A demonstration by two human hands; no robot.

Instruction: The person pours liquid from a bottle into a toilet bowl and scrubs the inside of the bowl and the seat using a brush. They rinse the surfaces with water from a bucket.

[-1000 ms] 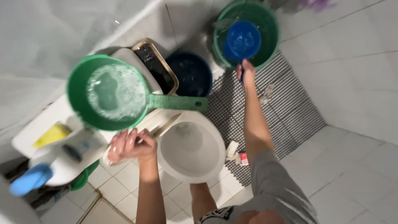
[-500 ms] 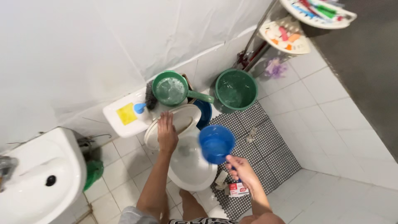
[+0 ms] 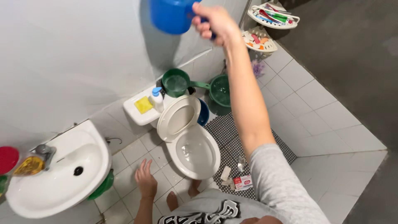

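Observation:
My right hand (image 3: 214, 23) is raised high near the white wall, gripping the handle of a blue dipper (image 3: 171, 15). My left hand (image 3: 145, 179) hangs low with spread fingers, holding nothing, left of the white toilet bowl (image 3: 196, 151). The toilet lid (image 3: 178, 117) stands up against the tank (image 3: 142, 110). On the tank rest a yellow sponge (image 3: 143, 105), a soap pump bottle (image 3: 157, 98) and a green dipper (image 3: 176, 82) with soapy water.
A green bucket (image 3: 219, 93) stands by the wall, a dark blue bin (image 3: 203, 113) beside the toilet. A grey perforated mat (image 3: 232, 145) carries small packets. A white sink (image 3: 62, 172) is at lower left. Corner shelves (image 3: 271, 16) hold toiletries.
My right hand has swung the blue dipper from over the toilet up high to the wall. My left hand has let go of the lid and dropped low. The view has pulled back.

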